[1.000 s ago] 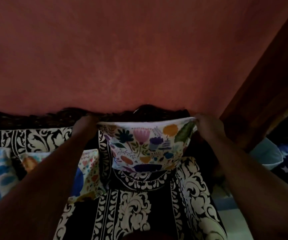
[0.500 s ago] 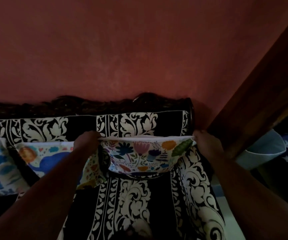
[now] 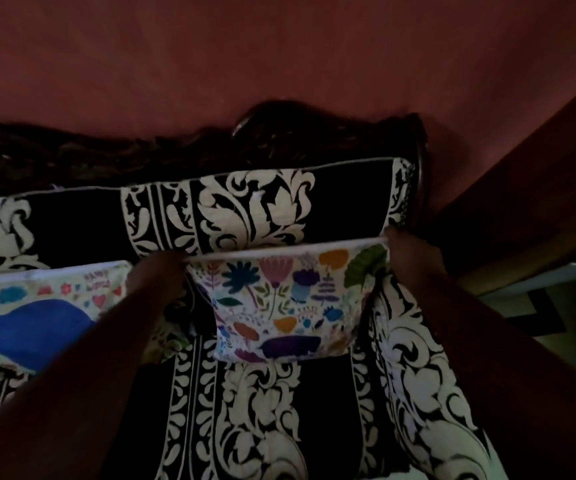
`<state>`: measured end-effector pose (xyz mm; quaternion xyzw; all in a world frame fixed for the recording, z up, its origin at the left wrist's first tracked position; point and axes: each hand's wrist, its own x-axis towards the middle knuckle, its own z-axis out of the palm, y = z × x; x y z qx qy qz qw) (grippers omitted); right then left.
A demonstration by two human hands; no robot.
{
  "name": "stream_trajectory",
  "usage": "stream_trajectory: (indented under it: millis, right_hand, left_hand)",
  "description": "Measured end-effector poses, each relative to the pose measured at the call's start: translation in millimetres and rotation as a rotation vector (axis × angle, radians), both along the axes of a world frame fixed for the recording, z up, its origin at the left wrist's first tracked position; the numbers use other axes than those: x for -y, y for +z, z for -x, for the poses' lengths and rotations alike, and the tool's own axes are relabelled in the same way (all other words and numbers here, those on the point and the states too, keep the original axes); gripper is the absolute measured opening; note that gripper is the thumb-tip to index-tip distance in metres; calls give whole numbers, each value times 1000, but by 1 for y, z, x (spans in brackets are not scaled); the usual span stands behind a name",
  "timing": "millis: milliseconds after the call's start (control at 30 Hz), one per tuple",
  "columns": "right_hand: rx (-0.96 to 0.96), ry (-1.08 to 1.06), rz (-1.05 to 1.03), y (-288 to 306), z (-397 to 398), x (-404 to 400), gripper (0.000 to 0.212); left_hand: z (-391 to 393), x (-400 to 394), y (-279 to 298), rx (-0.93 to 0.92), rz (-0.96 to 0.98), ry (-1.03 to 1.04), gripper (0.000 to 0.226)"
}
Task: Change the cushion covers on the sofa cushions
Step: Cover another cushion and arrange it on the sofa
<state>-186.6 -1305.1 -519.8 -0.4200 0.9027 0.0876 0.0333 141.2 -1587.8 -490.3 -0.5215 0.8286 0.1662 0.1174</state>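
A white cushion with a colourful flower print (image 3: 288, 306) stands on the sofa seat against the black-and-white backrest (image 3: 255, 209), at the sofa's right end. My left hand (image 3: 160, 271) grips its top left corner. My right hand (image 3: 407, 252) grips its top right corner. Left of it leans a second cushion with a blue shape and small hearts (image 3: 40, 313), partly behind my left forearm.
The sofa has a black-and-white leaf-pattern cover, with its seat (image 3: 245, 417) below the cushion and its right armrest (image 3: 421, 386) beside it. A dark carved wooden frame (image 3: 279, 133) tops the backrest under a red wall. A brown wooden panel (image 3: 539, 174) rises at the right.
Both hands have lowered the floral cushion from in front of the backrest's top down onto the seat against the backrest. More of the backrest now shows above it.
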Motion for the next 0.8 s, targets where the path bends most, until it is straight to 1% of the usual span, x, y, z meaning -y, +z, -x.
stream_trajectory:
  millis: [133,233,300,333,400,433,533,600,667,733,767,800]
  right_hand:
    - [50,8,115,-20,31,32,21]
    - [-3,16,190,-26,40,39,17]
    - [-20,19,251,-34,44,38,15]
    - [-17,19,278,-39,45,38,15]
    - [-28,17,309,-45,45,37,17]
    - [-42,25,325,-47,45,38,19]
    - [-20,27,433,-51,41,41,18]
    - [38,-75,564,-55,33,39,24]
    - [132,-274,756,-68,19,27,32]
    - [223,-453,917,-88,-6,7,44]
    - [279,-543,947,-105,-20,-5,47]
    - [329,-630,938,-122,-36,-17,47]
  left_hand:
    - [19,36,-21,-14,92,-19,35]
    - [21,40,-29,-44,118,-3,34]
    - [14,32,-35,-113,164,7,35]
    - [10,27,-39,-165,177,30,34]
    - [3,20,-43,-213,162,141,33]
    - [2,19,-44,-204,144,203,32]
    - [3,21,-48,-224,166,251,32]
    - [4,19,-50,-310,183,294,31]
    - [-2,8,-68,-424,178,407,37]
    - [-17,-15,-98,-432,152,519,49]
    - [-23,-33,-111,-385,94,523,48]
    - [-32,-50,-131,-354,28,490,42]
